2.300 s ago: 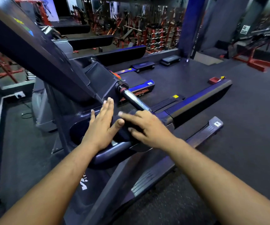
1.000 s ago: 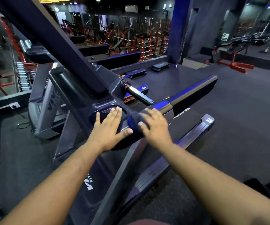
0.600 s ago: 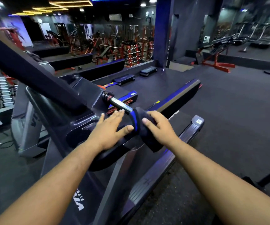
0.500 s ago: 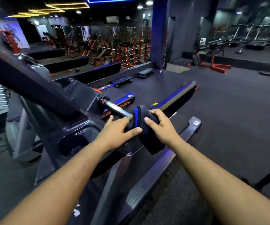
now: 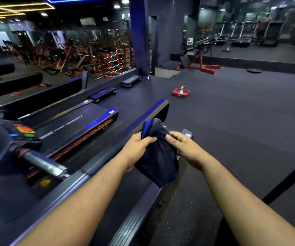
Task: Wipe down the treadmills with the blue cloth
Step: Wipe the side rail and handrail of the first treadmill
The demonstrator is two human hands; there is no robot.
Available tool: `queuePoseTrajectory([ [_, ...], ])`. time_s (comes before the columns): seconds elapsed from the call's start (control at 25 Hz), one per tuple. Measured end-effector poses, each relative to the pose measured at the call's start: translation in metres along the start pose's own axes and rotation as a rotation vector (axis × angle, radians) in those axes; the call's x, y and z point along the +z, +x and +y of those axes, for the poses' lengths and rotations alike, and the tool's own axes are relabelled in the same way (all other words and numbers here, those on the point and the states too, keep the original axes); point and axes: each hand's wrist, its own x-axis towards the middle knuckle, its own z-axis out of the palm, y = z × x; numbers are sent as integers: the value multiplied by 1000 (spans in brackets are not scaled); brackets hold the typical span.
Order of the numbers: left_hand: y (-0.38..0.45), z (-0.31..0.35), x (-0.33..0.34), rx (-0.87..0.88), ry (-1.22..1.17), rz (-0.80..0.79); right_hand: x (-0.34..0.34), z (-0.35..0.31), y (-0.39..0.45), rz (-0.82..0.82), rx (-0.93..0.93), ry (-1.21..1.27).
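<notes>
- 2 bare hands hold 1 blue cloth [image 5: 158, 155] in the air, clear of the machine: the left hand [image 5: 137, 150] pinches its upper left edge by the bright blue hem, and the right hand [image 5: 183, 148] pinches the upper right edge. Each grip is closed on the fabric, and the rest of the cloth hangs below in a loose bundle.
- The step in hand looks like refolding the cloth. Done well, that means turning a fresh face outward and flattening it into a pad before it meets the machine again.
- Just beneath the hands runs 1 long side rail [image 5: 125, 139] of the nearest treadmill [image 5: 68, 183]; judged from here, it is the likely next surface, best wiped in long strokes along its length.
- Nearer the left edge, 1 metal handlebar [image 5: 43, 165] juts from the console.
- Beyond it stands a second treadmill [image 5: 75, 125]; more decks behind are too dim to count.
- On the floor farther off: 2 step platforms [image 5: 102, 93] and 1 red tray [image 5: 180, 93] holding 1 spray bottle [image 5: 182, 88].
</notes>
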Motion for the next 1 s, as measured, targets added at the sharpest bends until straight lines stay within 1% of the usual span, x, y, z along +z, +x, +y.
queuePoseTrajectory([
  [0.08, 36, -2, 29, -17, 15, 44, -43, 3, 13, 152, -32, -15],
  [0.16, 79, -12, 59, -19, 85, 49, -92, 7, 27, 337, -59, -39],
  [0.2, 96, -16, 70, -20, 129, 44, -110, 8, 32, 396, -62, -66],
  [0.28, 132, -23, 96, -18, 147, -19, -144, 11, 46, 497, -79, -105],
  [0.36, 169, -25, 126, -27, 22, -129, -178, 16, 65, 614, -104, -80],
  [0.4, 190, -26, 140, -18, -30, -175, -194, 18, 74, 648, -114, -69],
  [0.52, 269, -39, 186, 51, 19, -209, -249, 22, 105, 721, -148, -159],
  [0.6, 314, -42, 214, 78, 27, -181, -285, 21, 116, 827, -137, -181],
  [0.64, 341, -41, 234, 88, -10, -183, -310, 20, 123, 902, -122, -199],
  [0.72, 378, -33, 264, 91, -34, -194, -345, 23, 131, 1002, -53, -231],
  [0.8, 418, -23, 295, 98, -10, -224, -380, 35, 142, 1049, 112, -282],
  [0.84, 437, -19, 309, 89, -8, -234, -396, 42, 150, 1043, 205, -301],
  [0.92, 473, -15, 330, 57, -32, -251, -423, 56, 170, 957, 309, -297],
  [1.0, 520, -20, 349, 23, -49, -263, -457, 63, 204, 852, 319, -230],
])
